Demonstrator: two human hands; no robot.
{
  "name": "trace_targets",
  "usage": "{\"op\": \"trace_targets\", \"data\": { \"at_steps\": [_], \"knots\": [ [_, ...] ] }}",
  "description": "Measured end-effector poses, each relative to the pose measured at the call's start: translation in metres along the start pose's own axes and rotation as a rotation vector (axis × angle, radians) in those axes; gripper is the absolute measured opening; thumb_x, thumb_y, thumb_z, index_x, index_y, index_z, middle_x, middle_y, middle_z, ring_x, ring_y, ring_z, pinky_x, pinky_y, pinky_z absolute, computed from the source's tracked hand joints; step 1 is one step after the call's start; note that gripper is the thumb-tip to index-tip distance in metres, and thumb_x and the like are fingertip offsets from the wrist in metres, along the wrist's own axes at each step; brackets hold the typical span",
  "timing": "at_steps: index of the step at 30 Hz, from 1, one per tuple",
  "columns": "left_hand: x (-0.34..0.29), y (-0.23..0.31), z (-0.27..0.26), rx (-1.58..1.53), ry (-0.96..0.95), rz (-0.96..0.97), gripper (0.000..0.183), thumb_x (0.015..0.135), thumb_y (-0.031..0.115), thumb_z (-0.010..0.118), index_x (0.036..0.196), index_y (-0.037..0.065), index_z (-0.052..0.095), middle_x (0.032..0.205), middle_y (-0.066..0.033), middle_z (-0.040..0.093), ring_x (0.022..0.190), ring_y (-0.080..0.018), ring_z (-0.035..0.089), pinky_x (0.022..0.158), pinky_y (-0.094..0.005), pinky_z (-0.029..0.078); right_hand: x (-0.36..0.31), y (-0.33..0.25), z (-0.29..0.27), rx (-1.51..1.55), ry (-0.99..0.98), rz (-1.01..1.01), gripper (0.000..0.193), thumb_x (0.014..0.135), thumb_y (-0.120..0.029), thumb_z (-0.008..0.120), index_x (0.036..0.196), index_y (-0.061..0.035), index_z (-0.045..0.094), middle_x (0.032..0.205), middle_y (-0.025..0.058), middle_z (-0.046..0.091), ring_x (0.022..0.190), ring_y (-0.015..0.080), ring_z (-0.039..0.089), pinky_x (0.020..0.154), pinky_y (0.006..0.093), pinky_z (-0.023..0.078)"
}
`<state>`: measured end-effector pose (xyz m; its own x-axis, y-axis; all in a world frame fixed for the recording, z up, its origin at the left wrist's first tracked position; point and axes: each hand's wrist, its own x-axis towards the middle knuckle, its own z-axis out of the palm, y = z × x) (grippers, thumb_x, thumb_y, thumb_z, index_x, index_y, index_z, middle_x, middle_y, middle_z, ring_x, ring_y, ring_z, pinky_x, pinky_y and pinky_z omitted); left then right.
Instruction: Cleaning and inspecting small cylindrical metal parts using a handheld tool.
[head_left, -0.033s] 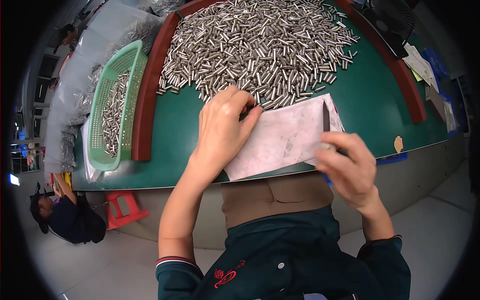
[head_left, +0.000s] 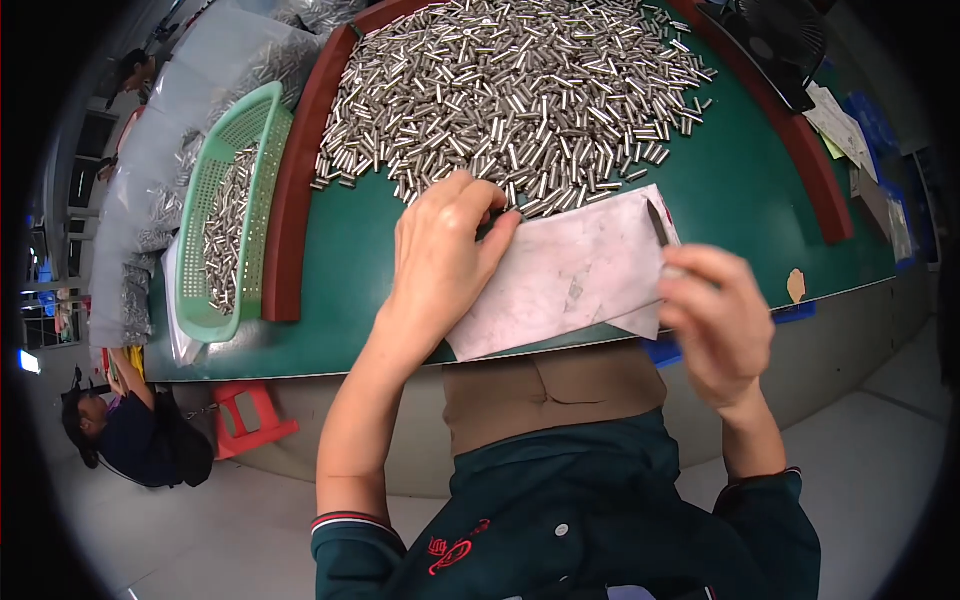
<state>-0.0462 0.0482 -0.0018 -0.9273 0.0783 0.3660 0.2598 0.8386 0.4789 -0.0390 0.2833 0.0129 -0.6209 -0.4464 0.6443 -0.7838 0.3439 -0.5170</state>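
Note:
A pinkish-white, stained sheet, apparently folded or layered, lies along the table's near edge. My left hand rests over its left end, fingers curled beside the pins and thumb tip at the sheet's upper edge. Whatever the thumb and forefinger pinch is hidden. Over the sheet's right end, my right hand is closed on a thin dark blade-like tool; its exact kind is unclear. The tool's tip touches or overlies the sheet near its upper right corner. Beyond the sheet spreads a large heap of short metal pins.
A green plastic basket holding more pins stands left of a red-brown rail. Another rail bounds the right, beside a black fan. Clear bags of metal parts line the left. A person sits near a red stool.
My right hand has moved right with the tool, and its fingers now sit past the sheet's right edge. More of a lower flap shows there. My left hand has barely shifted.

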Motion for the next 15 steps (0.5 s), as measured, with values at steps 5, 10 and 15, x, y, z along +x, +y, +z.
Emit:
{"op": "trace_targets", "data": {
  "at_steps": [5,10,15],
  "knots": [
    [0.002,-0.001,0.001,0.106,0.004,0.129,0.008,0.066,0.004,0.063,0.070,0.003,0.056,0.069,-0.0085,0.052,0.062,-0.0256,0.053,0.055,-0.0351,0.042,0.013,0.003,0.000,0.600,0.374,0.218,0.013,0.081,-0.002,0.055,0.091,0.0060,0.055,0.093,0.0170,0.056,0.085,0.0206,0.054,0.074,0.0265,0.042],
    [-0.007,0.010,-0.007,-0.067,-0.004,0.191,0.011,0.065,0.003,0.065,0.071,0.004,0.056,0.070,-0.0043,0.052,0.061,-0.0208,0.051,0.059,-0.0307,0.038,0.024,-0.005,0.018,0.567,0.263,0.369,0.012,0.073,-0.002,0.064,0.083,0.0034,0.059,0.080,0.0078,0.059,0.075,0.0160,0.055,0.065,0.0252,0.044],
    [-0.021,0.007,-0.003,-0.063,-0.018,0.121,0.011,0.064,0.003,0.067,0.071,0.004,0.058,0.068,-0.0047,0.052,0.059,-0.0204,0.049,0.058,-0.0308,0.038,0.035,0.005,0.035,0.410,0.144,0.075,0.010,0.078,-0.009,0.057,0.080,0.0008,0.055,0.078,0.0082,0.057,0.069,0.0141,0.049,0.063,0.0242,0.040]
  ]
}}
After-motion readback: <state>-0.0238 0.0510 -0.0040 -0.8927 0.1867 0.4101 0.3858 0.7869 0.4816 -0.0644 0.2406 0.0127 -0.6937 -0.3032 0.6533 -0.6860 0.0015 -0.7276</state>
